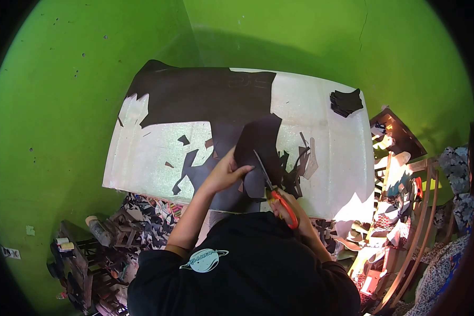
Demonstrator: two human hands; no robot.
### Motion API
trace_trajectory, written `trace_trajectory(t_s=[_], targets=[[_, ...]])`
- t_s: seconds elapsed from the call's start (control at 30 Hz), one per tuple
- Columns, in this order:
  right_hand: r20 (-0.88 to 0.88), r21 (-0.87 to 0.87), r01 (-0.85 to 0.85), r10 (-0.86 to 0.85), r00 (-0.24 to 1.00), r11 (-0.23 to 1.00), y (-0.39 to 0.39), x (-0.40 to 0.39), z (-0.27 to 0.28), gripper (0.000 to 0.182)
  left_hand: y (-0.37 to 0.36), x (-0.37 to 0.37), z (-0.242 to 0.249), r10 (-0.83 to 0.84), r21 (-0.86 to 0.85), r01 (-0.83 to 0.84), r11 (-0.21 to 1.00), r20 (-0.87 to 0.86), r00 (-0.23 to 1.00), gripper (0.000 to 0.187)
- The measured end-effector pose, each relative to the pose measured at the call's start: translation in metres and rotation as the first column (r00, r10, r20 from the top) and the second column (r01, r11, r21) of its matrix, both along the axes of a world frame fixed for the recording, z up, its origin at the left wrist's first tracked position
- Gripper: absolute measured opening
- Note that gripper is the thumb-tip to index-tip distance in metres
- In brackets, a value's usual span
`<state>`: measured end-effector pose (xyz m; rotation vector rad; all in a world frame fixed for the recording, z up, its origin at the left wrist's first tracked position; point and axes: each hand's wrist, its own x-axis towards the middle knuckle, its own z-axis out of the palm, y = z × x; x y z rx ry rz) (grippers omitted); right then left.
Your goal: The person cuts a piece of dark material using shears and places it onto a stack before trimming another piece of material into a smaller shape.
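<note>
My left hand (229,171) grips the edge of a dark brown sheet piece (260,134), which looks like leather or a similar material, and holds it up over the table. In my right hand (287,208) is a pair of scissors (283,205) with orange handles. Their blades point up and away from me and lie against the held piece. A larger dark sheet (195,92) of the same look spreads over the back of the white table (326,142). Dark offcuts (295,171) lie just right of the scissors.
A stack of cut dark pieces (346,101) sits at the table's back right. Scraps cover the floor on both sides. A wooden rack (424,221) stands at right, a dark wooden stool (76,263) at lower left. Green walls (279,31) close off the back.
</note>
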<state>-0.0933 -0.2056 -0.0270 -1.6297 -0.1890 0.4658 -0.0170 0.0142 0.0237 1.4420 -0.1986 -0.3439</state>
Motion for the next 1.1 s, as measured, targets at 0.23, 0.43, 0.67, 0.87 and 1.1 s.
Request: trace_trajectory(t_s=[0.23, 0.43, 0.67, 0.87, 1.1], targets=[[-0.081, 0.063, -0.057, 0.062, 0.995, 0.996, -0.006, 0.002, -0.003, 0.045, -0.009, -0.003, -0.010, -0.040, -0.039, 0.040, 0.998, 0.016, 0.999, 0.060], [-0.141, 0.126, -0.010, 0.028, 0.990, 0.992, 0.001, 0.000, 0.017, 0.053, -0.010, -0.004, -0.010, -0.014, -0.041, 0.013, 0.999, -0.009, 1.000, 0.061], [-0.103, 0.068, 0.038, -0.031, 0.994, 0.997, 0.002, 0.001, 0.022, 0.048, -0.008, -0.003, 0.001, -0.061, -0.047, 0.057, 0.997, -0.087, 0.994, 0.049], [-0.062, -0.037, 0.015, -0.017, 0.998, 0.999, 0.005, 0.000, 0.030, 0.044, 0.001, 0.017, 0.017, 0.207, 0.104, -0.222, 0.970, 0.136, 0.969, 0.015], [-0.057, 0.040, -0.049, 0.052, 0.997, 0.998, 0.000, 0.002, 0.026, 0.047, -0.003, 0.010, 0.002, 0.157, 0.149, -0.185, 0.971, 0.181, 0.971, 0.011]])
